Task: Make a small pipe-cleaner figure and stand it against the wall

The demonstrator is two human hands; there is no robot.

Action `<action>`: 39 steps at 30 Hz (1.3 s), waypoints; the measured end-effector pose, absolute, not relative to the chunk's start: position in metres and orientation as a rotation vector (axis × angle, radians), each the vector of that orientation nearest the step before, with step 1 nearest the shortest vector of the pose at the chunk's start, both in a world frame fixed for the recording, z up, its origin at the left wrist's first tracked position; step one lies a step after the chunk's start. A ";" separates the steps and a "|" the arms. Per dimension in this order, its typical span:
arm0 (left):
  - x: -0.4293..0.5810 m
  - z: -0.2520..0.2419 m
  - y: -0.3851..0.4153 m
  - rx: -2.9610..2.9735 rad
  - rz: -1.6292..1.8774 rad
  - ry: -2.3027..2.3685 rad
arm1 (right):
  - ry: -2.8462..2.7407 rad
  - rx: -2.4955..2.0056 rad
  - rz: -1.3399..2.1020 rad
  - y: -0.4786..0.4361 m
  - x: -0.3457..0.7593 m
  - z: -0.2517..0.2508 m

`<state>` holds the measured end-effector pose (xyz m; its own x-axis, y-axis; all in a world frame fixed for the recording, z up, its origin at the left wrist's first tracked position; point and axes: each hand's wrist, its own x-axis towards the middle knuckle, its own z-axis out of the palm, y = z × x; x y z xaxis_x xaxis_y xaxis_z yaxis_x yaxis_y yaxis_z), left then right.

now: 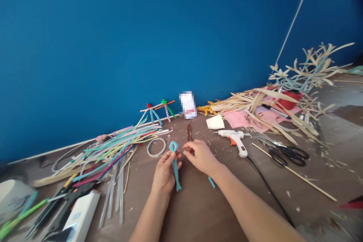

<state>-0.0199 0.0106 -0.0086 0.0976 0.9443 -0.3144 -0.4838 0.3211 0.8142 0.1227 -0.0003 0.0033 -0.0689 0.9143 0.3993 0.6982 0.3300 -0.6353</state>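
My left hand (167, 170) is closed on a light-blue pipe cleaner (175, 170), folded into a small diamond-shaped loop at the top with its legs hanging below my fingers. Just to the right, my right hand (200, 155) has its thumb and fingers curled together near the loop. Whatever may be between those fingertips is hidden. Beyond them, a dark brown fuzzy strand (189, 132) lies on the table. Partly under my right wrist rests a short blue piece (211, 182). A clear ring (156, 147) lies to the left of my left hand.
A white glue gun (234, 140) with a trailing cord and black-handled scissors (289, 155) lie right, beside a thin wooden stick (295, 172). Coloured pipe cleaners (113, 151) and clear glue sticks (121, 193) spread left. Two small figures (164, 109) lean against the blue wall (141, 38).
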 end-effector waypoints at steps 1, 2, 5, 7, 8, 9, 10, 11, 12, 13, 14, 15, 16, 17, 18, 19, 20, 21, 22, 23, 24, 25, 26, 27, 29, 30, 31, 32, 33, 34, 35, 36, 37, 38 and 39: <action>-0.020 -0.008 0.011 0.604 1.155 0.958 | -1.843 -1.430 0.339 0.000 0.123 0.004; -0.020 -0.007 0.011 0.608 1.156 0.955 | -1.867 -1.429 0.325 -0.001 0.124 0.004; -0.020 -0.006 0.011 0.618 1.176 0.939 | -1.962 -1.411 0.288 -0.001 0.125 0.006; -0.020 -0.006 0.011 0.602 1.195 0.933 | -2.032 -1.392 0.259 -0.002 0.125 0.006; -0.020 -0.006 0.011 0.585 1.213 0.933 | -2.062 -1.384 0.244 -0.002 0.124 0.006; -0.020 -0.006 0.011 0.565 1.235 0.932 | -2.088 -1.377 0.231 -0.002 0.124 0.006; -0.019 -0.007 0.011 0.545 1.258 0.929 | -2.106 -1.373 0.221 -0.002 0.123 0.005; -0.019 -0.007 0.012 0.530 1.281 0.923 | -2.117 -1.369 0.216 -0.003 0.122 0.005; -0.019 -0.008 0.012 0.519 1.297 0.915 | -2.122 -1.366 0.216 -0.003 0.121 0.005; -0.018 -0.008 0.013 0.512 1.309 0.905 | -2.123 -1.365 0.219 -0.003 0.120 0.005; -0.018 -0.009 0.013 0.508 1.316 0.895 | -2.118 -1.366 0.223 -0.003 0.120 0.005; -0.018 -0.009 0.014 0.505 1.322 0.885 | -2.110 -1.366 0.229 -0.003 0.120 0.004; -0.018 -0.010 0.014 0.503 1.328 0.877 | -2.101 -1.366 0.235 -0.003 0.120 0.004; -0.017 -0.010 0.014 0.503 1.332 0.870 | -2.091 -1.362 0.241 -0.003 0.120 0.004; -0.017 -0.010 0.014 0.502 1.336 0.864 | -2.082 -1.355 0.248 -0.002 0.120 0.004; -0.017 -0.010 0.014 0.501 1.337 0.861 | -2.075 -1.344 0.255 -0.002 0.121 0.004; -0.016 -0.009 0.014 0.501 1.335 0.860 | -2.073 -1.330 0.261 -0.002 0.121 0.004; -0.016 -0.008 0.014 0.499 1.333 0.862 | -2.074 -1.315 0.265 -0.002 0.121 0.004; -0.016 -0.008 0.014 0.497 1.331 0.866 | -2.075 -1.301 0.268 -0.002 0.121 0.004; -0.016 -0.007 0.013 0.495 1.326 0.870 | -2.073 -1.292 0.270 -0.002 0.122 0.004; -0.017 -0.006 0.013 0.494 1.319 0.873 | -2.067 -1.288 0.275 -0.002 0.122 0.004; -0.017 -0.006 0.013 0.496 1.310 0.873 | -2.057 -1.292 0.283 -0.002 0.122 0.004; -0.018 -0.006 0.013 0.500 1.300 0.870 | -2.044 -1.301 0.296 -0.001 0.123 0.004; -0.018 -0.006 0.014 0.507 1.290 0.866 | -2.031 -1.314 0.311 -0.001 0.123 0.004; -0.019 -0.007 0.013 0.527 1.270 0.870 | -2.001 -1.344 0.344 0.000 0.125 0.003; -0.019 -0.008 0.013 0.535 1.259 0.877 | -1.977 -1.354 0.358 0.000 0.126 0.003; -0.019 -0.008 0.013 0.541 1.246 0.882 | -1.946 -1.355 0.369 0.000 0.126 0.003; -0.018 -0.009 0.012 0.544 1.231 0.881 | -1.913 -1.345 0.375 0.000 0.127 0.004; -0.018 -0.009 0.011 0.547 1.212 0.872 | -1.882 -1.322 0.376 0.000 0.127 0.005; -0.017 -0.009 0.010 0.555 1.193 0.855 | -1.855 -1.292 0.375 0.000 0.127 0.006; -0.016 -0.009 0.009 0.568 1.172 0.834 | -1.833 -1.261 0.372 -0.001 0.126 0.007; -0.016 -0.009 0.008 0.585 1.153 0.817 | -1.812 -1.234 0.372 -0.001 0.126 0.008; -0.015 -0.009 0.007 0.605 1.134 0.803 | -1.789 -1.215 0.379 -0.002 0.125 0.009; -0.014 -0.009 0.005 0.626 1.118 0.795 | -1.762 -1.203 0.394 -0.002 0.124 0.010; -0.013 -0.008 0.004 0.644 1.107 0.792 | -1.734 -1.196 0.412 -0.002 0.123 0.011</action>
